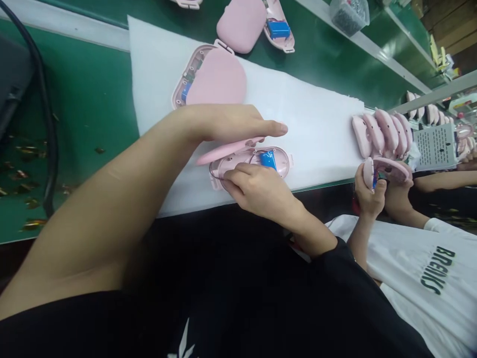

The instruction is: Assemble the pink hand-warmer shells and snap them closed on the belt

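Observation:
My left hand [238, 122] holds up a pink cover [227, 151], tilted on edge over an open pink shell [285, 161]. Its thumb points right, while the other fingers are mostly hidden behind the cover. Inside the shell lies a blue battery pack [267, 159] with thin wires near it. My right hand [259, 191] reaches in from below, fingertips pinched together at the shell's left part. A dark thin wire [211, 171] loops beside those fingertips; what they pinch is hidden.
White foam sheet [316, 119] covers part of the green bench [93, 104]. Behind my hands lies another half-open pink case [219, 77]. Pink shells [387, 132] stand in a row at right, near a co-worker's hands [372, 196] holding a pink case. A black cable [46, 124] runs down the left.

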Action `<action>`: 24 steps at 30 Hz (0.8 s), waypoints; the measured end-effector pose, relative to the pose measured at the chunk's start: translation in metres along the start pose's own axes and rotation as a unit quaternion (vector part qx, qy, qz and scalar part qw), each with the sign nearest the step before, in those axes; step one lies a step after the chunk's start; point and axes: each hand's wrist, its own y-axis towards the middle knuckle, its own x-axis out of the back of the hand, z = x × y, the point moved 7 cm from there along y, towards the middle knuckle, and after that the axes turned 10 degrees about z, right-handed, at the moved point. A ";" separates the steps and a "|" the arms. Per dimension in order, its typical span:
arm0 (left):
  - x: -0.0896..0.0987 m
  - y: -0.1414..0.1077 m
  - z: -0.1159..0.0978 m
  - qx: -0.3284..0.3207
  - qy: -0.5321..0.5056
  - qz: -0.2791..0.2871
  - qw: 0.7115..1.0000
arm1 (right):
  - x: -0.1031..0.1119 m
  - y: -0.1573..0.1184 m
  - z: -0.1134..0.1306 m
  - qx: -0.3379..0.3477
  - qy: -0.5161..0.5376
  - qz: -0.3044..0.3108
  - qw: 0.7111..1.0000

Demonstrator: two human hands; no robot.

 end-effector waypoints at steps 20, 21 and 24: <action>0.004 -0.001 -0.001 0.036 0.014 -0.022 0.999 | 0.013 -0.006 -0.007 -0.001 0.052 0.001 0.999; 0.005 -0.001 -0.001 0.032 0.014 -0.021 0.999 | 0.019 -0.007 -0.010 -0.003 0.058 -0.017 0.998; 0.006 -0.003 -0.003 0.020 0.003 -0.021 1.000 | 0.034 -0.015 -0.035 -0.037 0.056 -0.100 0.993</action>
